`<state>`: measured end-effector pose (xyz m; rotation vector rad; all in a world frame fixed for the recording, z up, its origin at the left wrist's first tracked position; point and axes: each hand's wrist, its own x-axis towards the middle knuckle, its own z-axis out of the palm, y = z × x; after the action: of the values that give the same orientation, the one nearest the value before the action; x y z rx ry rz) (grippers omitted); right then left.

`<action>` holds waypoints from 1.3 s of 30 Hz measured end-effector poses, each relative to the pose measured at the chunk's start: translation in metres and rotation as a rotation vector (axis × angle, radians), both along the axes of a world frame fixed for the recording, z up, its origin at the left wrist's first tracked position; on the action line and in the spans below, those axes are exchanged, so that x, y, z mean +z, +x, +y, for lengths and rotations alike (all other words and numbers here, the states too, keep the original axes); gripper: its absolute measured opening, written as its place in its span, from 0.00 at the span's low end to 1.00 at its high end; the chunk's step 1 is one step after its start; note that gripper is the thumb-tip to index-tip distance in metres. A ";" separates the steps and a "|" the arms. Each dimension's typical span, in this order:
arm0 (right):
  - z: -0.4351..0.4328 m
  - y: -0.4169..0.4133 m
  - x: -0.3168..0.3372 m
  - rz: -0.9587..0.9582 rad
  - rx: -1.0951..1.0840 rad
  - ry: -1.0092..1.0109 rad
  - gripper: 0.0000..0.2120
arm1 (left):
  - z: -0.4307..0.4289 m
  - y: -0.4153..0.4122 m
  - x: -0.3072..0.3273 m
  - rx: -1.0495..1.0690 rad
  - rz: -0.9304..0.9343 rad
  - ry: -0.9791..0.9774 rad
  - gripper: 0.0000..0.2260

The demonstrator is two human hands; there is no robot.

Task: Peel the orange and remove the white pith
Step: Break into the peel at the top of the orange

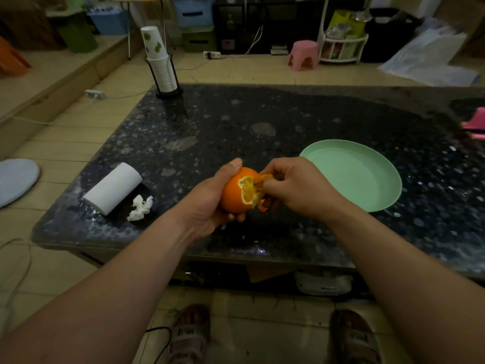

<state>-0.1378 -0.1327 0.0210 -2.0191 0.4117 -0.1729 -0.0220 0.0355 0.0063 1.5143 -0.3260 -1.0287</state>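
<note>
An orange (232, 197) sits cupped in my left hand (210, 198) above the near part of the dark stone table (262, 122). A patch of peel is torn open on its right side, showing pale pith and flesh (246, 191). My right hand (296, 187) pinches a flap of peel (263, 178) at that opening, and a loose strip of peel (263, 206) hangs below its fingers. Most of the fruit still wears its skin.
A pale green plate (367, 195) lies to the right of my hands. A white paper roll (114, 189) and a crumpled tissue (140, 207) lie at the left. A stack of paper cups in a holder (161, 67) stands at the far left corner.
</note>
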 end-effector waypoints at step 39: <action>-0.001 -0.002 0.007 -0.053 -0.133 0.376 0.09 | -0.011 0.002 -0.006 0.197 0.066 -0.171 0.25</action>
<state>-0.1394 -0.1339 0.0283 -1.6159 0.5053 -0.2131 -0.0204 0.0248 0.0001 1.3276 -0.2079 -0.8704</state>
